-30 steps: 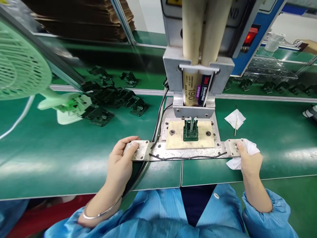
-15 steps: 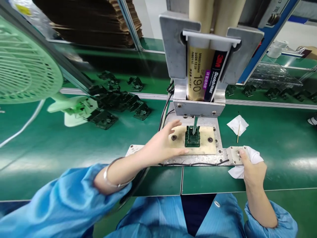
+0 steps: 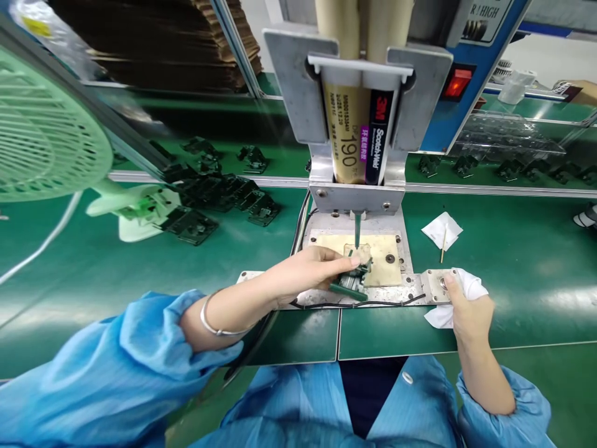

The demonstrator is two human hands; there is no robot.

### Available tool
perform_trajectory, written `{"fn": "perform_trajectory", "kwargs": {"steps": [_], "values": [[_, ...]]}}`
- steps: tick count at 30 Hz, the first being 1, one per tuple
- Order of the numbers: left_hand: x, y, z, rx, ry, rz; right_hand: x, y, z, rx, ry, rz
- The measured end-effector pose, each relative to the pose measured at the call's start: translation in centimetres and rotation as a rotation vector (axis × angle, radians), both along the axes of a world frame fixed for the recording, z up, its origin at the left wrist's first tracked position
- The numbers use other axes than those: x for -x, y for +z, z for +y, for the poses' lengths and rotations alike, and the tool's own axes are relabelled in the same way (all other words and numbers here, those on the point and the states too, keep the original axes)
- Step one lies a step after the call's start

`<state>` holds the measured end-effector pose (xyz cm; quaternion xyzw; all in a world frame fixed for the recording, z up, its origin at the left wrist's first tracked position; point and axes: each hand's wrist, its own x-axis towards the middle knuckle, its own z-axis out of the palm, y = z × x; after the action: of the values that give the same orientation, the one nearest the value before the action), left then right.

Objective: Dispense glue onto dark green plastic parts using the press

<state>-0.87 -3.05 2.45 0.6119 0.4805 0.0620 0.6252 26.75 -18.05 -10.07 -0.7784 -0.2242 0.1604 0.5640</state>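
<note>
My left hand (image 3: 311, 271) pinches a small dark green part (image 3: 353, 281) and holds it tilted just off the beige fixture plate (image 3: 382, 256). Directly above hangs the dispenser nozzle (image 3: 357, 229) under a twin glue cartridge (image 3: 355, 138) clamped in a metal bracket. My right hand (image 3: 467, 308) rests at the right end of the metal base plate (image 3: 436, 285), with its thumb on a round button and its fingers closed on a white cloth (image 3: 470, 290).
A pile of black-green parts (image 3: 212, 193) lies at the back left beside a green fan (image 3: 51, 137). A white wipe with a wooden stick (image 3: 442, 231) sits right of the fixture. Clear trays (image 3: 508, 138) and more parts stand beyond the rail. A black cable (image 3: 298, 224) runs along the base plate.
My left hand left the left button, reached to the fixture, and lifted the green part off it. The nozzle now stands clear above the plate. My right hand stayed put.
</note>
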Motion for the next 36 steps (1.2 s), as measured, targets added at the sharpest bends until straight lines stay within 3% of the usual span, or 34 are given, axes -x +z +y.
{"fn": "perform_trajectory", "kwargs": {"steps": [4,6,9,12,14,16,19,21,25,36], "values": [[0.8,0.0,-1.8,0.139,0.017,0.059,0.0,0.2,0.4,-0.041,0.015,0.010],[1.9,-0.5,-3.3,0.122,0.095,0.039,0.0,0.3,0.3,-0.051,-0.019,0.010],[3.9,-1.9,-6.3,-0.068,0.238,-0.138,0.6,0.3,-1.3,-0.031,-0.178,-0.027],[5.4,-3.0,-9.4,-0.386,0.208,-0.399,2.1,0.7,-4.3,-0.024,-0.216,-0.294],[5.8,-3.2,-10.9,-0.565,0.132,-0.518,3.8,1.8,-6.3,-0.102,-0.008,-0.557],[5.6,-3.0,-11.7,-0.713,0.065,-0.590,5.7,3.7,-7.5,-0.231,0.354,-0.726],[4.8,-2.2,-11.7,-0.893,-0.032,-0.656,8.6,6.8,-7.6,-0.367,0.857,-0.732],[4.3,-1.7,-11.5,-0.952,-0.090,-0.689,9.9,8.2,-7.1,-0.425,1.011,-0.771],[3.7,-0.9,-11.4,-1.002,-0.128,-0.705,11.2,8.9,-6.1,-0.469,1.059,-0.906],[4.0,-0.2,-11.5,-1.049,-0.115,-0.660,11.0,9.6,-5.5,-0.393,1.037,-0.896]]}}
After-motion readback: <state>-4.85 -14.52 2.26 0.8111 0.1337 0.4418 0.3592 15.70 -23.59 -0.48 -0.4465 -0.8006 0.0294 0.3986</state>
